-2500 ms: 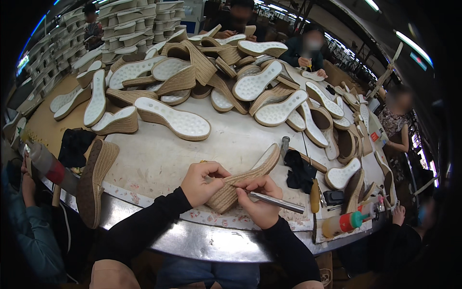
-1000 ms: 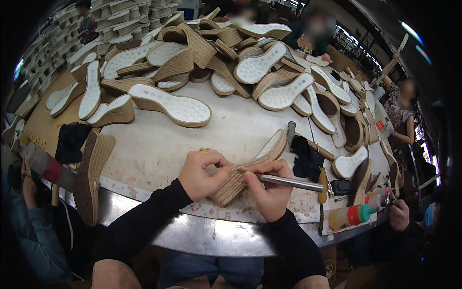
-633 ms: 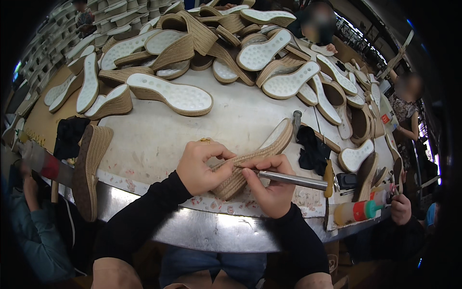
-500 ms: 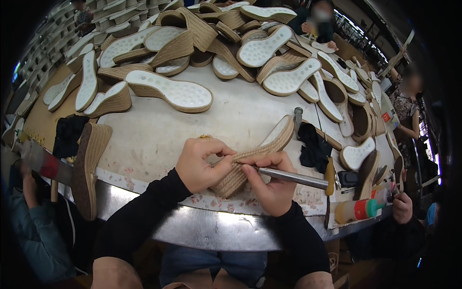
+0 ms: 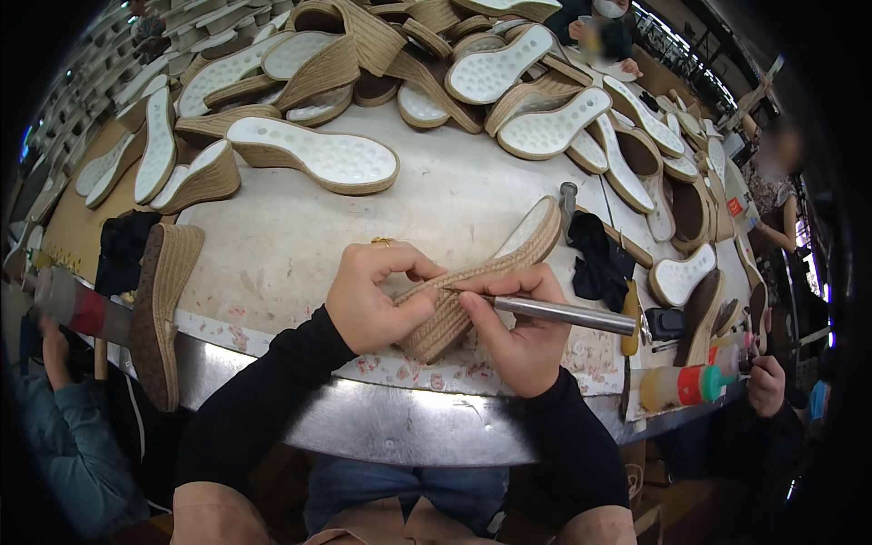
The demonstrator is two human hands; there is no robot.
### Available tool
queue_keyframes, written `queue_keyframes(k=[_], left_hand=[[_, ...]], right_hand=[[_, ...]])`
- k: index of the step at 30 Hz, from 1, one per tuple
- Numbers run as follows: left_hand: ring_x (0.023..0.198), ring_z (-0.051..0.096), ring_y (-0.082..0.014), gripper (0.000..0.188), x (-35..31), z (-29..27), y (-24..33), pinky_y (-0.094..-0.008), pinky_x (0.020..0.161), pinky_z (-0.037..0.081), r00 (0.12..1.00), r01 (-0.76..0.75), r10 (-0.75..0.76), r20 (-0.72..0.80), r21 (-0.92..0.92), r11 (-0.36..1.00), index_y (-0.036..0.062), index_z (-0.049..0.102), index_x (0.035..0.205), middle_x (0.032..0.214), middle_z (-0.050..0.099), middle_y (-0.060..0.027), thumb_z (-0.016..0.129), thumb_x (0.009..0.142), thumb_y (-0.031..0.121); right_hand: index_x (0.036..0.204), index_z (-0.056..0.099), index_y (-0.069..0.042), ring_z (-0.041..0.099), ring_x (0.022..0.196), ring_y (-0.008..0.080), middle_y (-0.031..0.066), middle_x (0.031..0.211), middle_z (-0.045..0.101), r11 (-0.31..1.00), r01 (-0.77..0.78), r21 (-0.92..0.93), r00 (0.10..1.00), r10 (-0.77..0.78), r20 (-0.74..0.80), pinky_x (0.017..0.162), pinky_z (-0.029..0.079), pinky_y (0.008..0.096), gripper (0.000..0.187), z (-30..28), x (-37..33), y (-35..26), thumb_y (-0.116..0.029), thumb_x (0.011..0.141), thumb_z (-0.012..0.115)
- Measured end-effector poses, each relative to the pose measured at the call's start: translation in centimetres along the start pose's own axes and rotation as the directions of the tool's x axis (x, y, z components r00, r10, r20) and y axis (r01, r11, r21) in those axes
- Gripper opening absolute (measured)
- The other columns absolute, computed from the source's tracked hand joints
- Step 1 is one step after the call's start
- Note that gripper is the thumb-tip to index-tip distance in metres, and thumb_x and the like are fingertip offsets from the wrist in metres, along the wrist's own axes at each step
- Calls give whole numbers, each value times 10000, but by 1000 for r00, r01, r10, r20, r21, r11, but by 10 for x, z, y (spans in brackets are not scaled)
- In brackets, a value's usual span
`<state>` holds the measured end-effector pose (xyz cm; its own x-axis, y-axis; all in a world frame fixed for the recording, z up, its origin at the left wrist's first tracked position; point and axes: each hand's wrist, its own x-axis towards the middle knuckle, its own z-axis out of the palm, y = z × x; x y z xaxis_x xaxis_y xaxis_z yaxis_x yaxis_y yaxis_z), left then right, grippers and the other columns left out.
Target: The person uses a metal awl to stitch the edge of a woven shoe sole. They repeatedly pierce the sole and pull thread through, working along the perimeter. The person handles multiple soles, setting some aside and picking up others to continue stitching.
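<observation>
A rope-wrapped wedge shoe sole [image 5: 530,233] with a white top lies tilted on the table in front of me, its thick heel end toward me. My left hand [image 5: 383,298] is closed in a pinch at the sole's braided upper edge; what lies between the fingertips is hidden. My right hand [image 5: 520,338] grips a round metal tool [image 5: 581,315] with a narrow tip. That tip meets the braid right beside my left fingertips, and the right index finger rests along the sole's side.
A heap of wedge soles [image 5: 313,154] covers the far table. One brown-bottomed wedge [image 5: 162,318] stands at left. At right are a hammer [image 5: 568,195], black cloth [image 5: 599,263], a yellow handle [image 5: 630,318] and a glue bottle [image 5: 677,388]. Co-workers sit on both sides.
The whole view has shifted slightly. My hands, the tool and the sole keep nearly the same hold, with the tool tip still at the braid.
</observation>
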<state>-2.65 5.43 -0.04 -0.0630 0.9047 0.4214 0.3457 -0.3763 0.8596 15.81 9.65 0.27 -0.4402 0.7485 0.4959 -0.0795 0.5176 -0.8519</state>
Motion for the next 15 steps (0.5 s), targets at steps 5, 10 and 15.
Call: queue_keyframes(k=[5,10,15], left_hand=[[684,637,-179,169,0,2,1,-278,663,489,998,64,-65,-8,-39,997,-22,686,813,723,665,-123,648,705,102],[690,637,-171,161,-1,1,-2,-271,653,479,997,82,-82,3,-83,993,-20,684,828,729,668,-114,632,728,95],[766,610,-141,174,-1,-2,1,-263,719,459,993,89,-85,77,-54,995,-45,667,876,806,665,-100,604,755,63]], right_hand=[[922,439,-34,628,837,129,131,891,654,995,-42,85,999,42,1,762,483,234,293,0,-2,-3,82,790,673],[923,440,-36,619,830,120,126,888,654,997,-50,58,998,48,31,762,481,234,294,0,-1,-6,86,789,672],[896,473,-17,608,760,88,107,843,667,1000,9,16,1000,-8,-18,684,481,222,245,3,2,-2,57,793,683]])
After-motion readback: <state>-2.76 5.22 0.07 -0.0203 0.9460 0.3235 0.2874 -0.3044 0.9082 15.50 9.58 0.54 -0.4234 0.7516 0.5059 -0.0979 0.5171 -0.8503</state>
